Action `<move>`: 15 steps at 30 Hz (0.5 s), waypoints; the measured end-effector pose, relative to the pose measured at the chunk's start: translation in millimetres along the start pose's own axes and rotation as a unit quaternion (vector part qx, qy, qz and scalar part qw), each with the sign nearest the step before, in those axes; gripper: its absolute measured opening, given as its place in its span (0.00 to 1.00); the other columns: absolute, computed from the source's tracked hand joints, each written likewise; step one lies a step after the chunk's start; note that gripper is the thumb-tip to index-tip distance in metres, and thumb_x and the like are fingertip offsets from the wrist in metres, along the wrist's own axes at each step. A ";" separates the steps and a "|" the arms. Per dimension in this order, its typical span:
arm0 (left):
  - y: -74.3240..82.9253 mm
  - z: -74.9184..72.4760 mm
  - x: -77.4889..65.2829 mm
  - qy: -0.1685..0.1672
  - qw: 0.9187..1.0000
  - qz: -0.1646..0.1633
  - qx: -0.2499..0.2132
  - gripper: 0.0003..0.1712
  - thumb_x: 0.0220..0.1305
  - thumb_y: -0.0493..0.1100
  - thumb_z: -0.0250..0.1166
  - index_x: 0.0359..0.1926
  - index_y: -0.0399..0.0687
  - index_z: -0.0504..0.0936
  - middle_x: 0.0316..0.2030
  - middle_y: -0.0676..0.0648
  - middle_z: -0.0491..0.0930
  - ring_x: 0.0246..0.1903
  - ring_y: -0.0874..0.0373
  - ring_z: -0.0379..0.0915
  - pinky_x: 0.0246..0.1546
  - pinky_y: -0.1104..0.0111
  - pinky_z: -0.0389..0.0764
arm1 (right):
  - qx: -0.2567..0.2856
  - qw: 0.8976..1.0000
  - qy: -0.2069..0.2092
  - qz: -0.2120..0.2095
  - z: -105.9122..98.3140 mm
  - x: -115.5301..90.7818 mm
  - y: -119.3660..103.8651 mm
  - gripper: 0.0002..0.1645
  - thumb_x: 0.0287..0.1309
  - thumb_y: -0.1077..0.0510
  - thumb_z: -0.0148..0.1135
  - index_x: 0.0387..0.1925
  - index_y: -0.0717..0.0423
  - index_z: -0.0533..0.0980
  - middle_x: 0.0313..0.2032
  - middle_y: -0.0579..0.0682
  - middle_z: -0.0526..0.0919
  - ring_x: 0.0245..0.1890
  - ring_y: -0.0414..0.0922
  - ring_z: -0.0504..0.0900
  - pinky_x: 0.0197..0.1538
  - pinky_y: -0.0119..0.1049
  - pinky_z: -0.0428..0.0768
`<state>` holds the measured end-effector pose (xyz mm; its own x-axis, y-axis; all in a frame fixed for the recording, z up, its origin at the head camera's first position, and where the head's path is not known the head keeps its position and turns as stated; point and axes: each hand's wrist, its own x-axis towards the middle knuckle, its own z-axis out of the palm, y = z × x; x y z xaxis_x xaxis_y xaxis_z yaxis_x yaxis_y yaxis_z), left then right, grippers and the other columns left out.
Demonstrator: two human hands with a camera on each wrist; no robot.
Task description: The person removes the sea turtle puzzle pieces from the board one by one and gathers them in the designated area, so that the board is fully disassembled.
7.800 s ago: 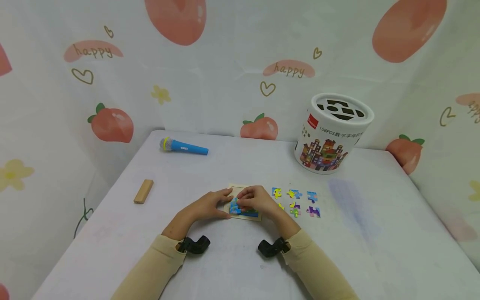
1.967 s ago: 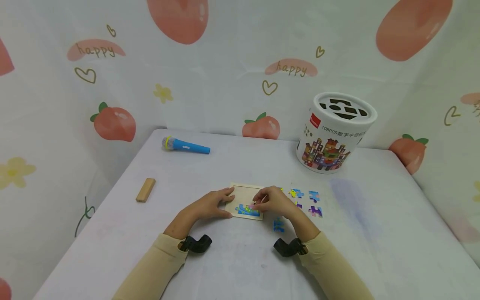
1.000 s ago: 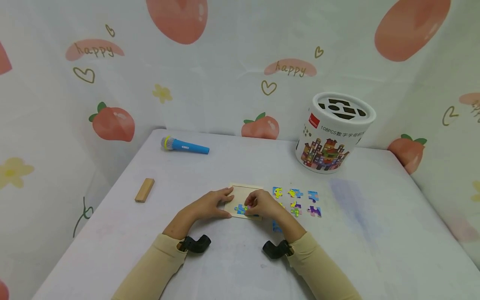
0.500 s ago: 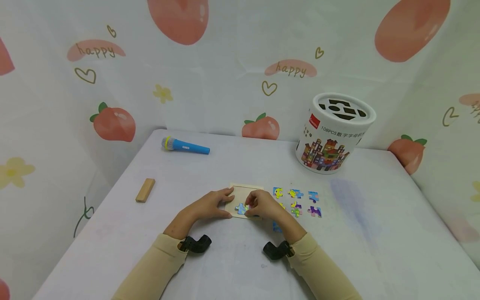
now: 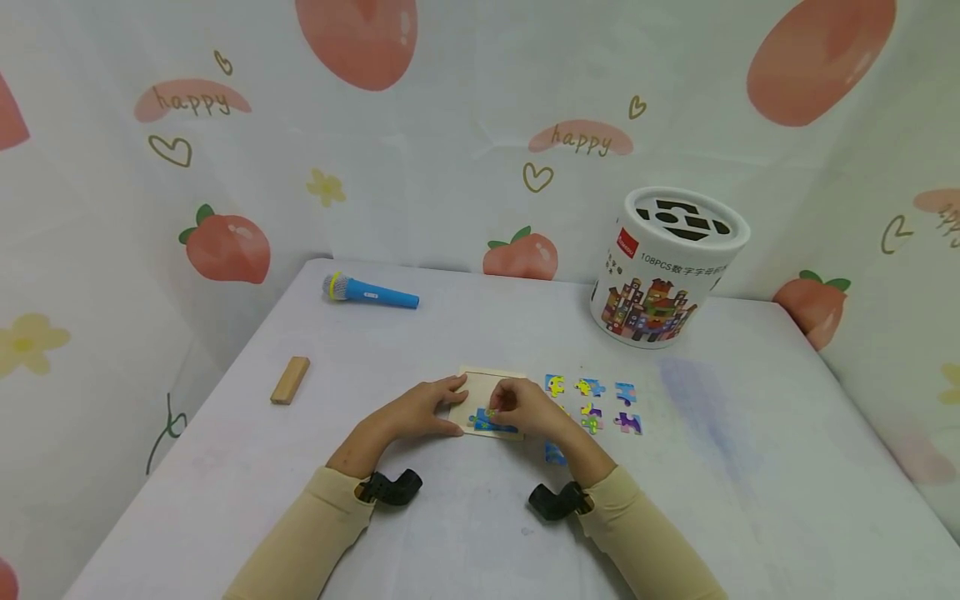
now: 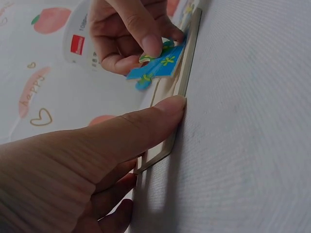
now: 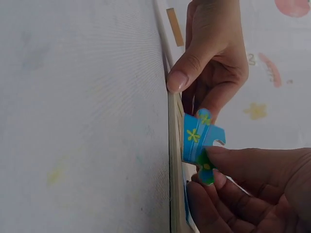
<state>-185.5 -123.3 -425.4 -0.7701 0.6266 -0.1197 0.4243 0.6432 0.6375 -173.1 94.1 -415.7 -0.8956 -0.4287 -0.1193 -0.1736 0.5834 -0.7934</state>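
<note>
My left hand [image 5: 420, 410] grips the left end of a shallow wooden puzzle tray [image 5: 480, 383], its thumb on the near edge and its fingers at the far side. Over the tray's near part, my right hand [image 5: 525, 408] pinches a blue puzzle piece [image 7: 197, 136] with yellow flowers and a green patch between thumb and fingers. Both wrist views show this piece tilted up from the tray. More blue, seen under the right hand in the right wrist view, lies in the tray, partly hidden. A loose blue piece [image 5: 555, 453] lies beside my right wrist.
Several yellow, blue and purple puzzle pieces [image 5: 591, 418] lie right of the tray, some partly behind the right hand. A white bucket [image 5: 660, 275] stands at the back right. A blue toy microphone [image 5: 375, 294] and a wooden block [image 5: 289, 381] lie to the left.
A blue piece earlier in the tray now lies on the table near the right wrist. The right hand went right, then came back left and tilted up another piece. The left hand stayed on the tray.
</note>
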 end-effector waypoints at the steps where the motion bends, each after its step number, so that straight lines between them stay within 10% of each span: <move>1: 0.0 -0.1 0.0 0.000 1.000 0.000 0.000 0.37 0.53 0.45 0.70 0.61 0.35 0.69 0.70 0.42 0.55 0.70 0.46 0.48 0.68 0.53 0.56 | 0.000 1.000 -0.002 0.000 0.1 0.2 0.4 0.06 0.52 0.66 0.65 0.30 0.60 0.74 0.28 0.49 0.78 0.29 0.38 0.72 0.35 0.28 0.74; 15: 0.3 0.5 -0.2 0.000 1.000 0.003 0.007 0.37 0.53 0.45 0.70 0.61 0.35 0.69 0.70 0.42 0.55 0.70 0.45 0.48 0.68 0.52 0.55 | 0.018 1.000 0.001 0.001 -9.7 -12.8 6.7 0.05 0.53 0.64 0.64 0.31 0.61 0.76 0.27 0.49 0.79 0.27 0.38 0.75 0.33 0.28 0.75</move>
<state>-185.0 -123.0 -425.5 -0.7674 0.6306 -0.1159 0.4360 0.6459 0.6267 -166.8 110.2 -413.7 -0.8964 -0.4269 -0.1192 -0.1577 0.5585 -0.8144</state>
